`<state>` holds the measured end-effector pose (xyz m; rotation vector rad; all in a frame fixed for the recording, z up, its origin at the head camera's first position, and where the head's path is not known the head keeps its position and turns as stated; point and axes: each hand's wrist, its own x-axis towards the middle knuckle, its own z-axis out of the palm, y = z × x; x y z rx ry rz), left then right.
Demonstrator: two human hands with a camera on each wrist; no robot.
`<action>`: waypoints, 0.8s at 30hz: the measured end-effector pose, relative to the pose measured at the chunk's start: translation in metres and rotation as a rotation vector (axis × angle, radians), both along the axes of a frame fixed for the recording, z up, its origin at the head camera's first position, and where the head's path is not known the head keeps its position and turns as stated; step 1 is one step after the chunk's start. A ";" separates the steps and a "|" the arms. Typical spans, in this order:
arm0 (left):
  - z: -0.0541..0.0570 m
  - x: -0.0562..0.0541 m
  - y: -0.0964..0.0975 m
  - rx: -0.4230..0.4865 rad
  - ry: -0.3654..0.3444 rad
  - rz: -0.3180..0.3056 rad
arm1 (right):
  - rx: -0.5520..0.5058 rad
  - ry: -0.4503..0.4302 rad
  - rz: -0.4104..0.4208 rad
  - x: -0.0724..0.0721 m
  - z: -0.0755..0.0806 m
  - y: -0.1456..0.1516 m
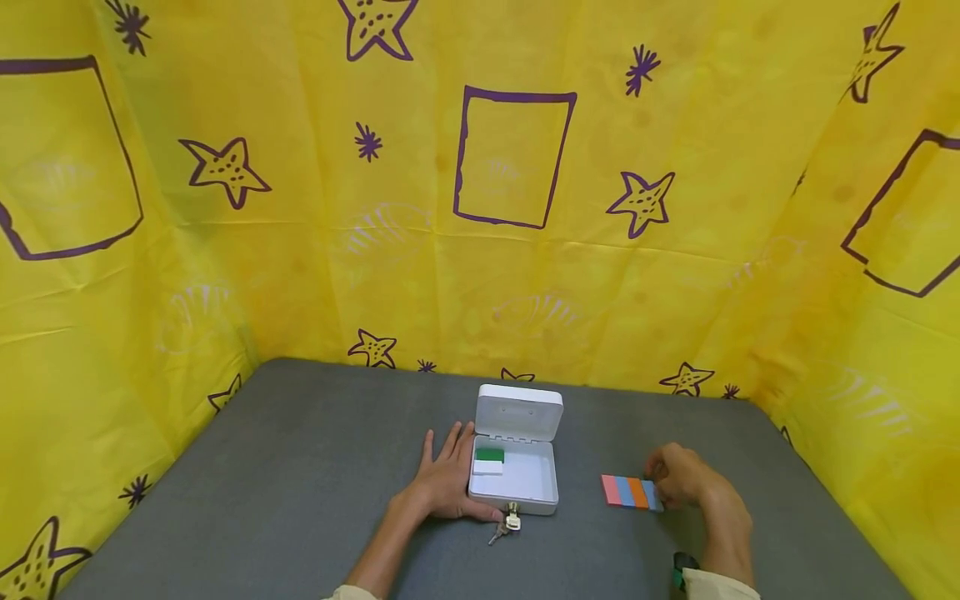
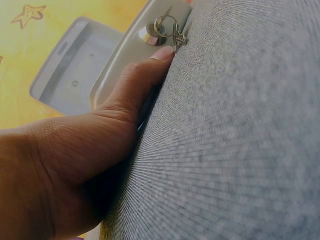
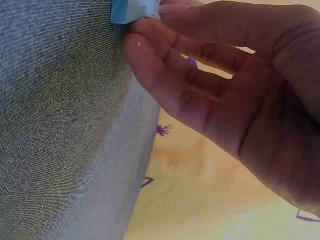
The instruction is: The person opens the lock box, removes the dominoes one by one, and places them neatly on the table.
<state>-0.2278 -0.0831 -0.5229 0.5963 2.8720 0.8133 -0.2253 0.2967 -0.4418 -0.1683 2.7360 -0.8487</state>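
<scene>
An opened white cash box (image 1: pixel 555 483) stands on the grey table, its lid (image 1: pixel 519 414) raised. Inside, at the left, lie a green block (image 1: pixel 490 455) and a white block (image 1: pixel 488 468). My left hand (image 1: pixel 446 483) rests along the box's left side, fingers spread straight, the thumb (image 2: pixel 135 82) across the front near the lock. Right of the box, a row of flat blocks runs pink (image 1: pixel 611 490), blue (image 1: pixel 624 491), orange (image 1: pixel 638 492) and blue. My right hand (image 1: pixel 684 477) pinches the blue block (image 3: pixel 131 11) at the row's right end between thumb and fingers.
Keys (image 1: pixel 512 522) hang from the lock (image 1: pixel 513 507) at the box's front, one touching the table. Yellow cloth (image 1: pixel 517 292) with purple stars surrounds the grey table (image 1: pixel 322 500) at the back and both sides. A dark band (image 1: pixel 684 567) circles the right wrist.
</scene>
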 end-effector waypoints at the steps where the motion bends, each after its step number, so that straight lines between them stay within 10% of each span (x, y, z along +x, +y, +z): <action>1: -0.002 -0.001 0.000 0.001 0.009 0.002 | -0.001 -0.002 0.010 0.000 0.000 0.000; 24: -0.008 -0.005 -0.001 -0.034 0.010 0.003 | 0.074 0.077 0.101 -0.003 0.008 -0.005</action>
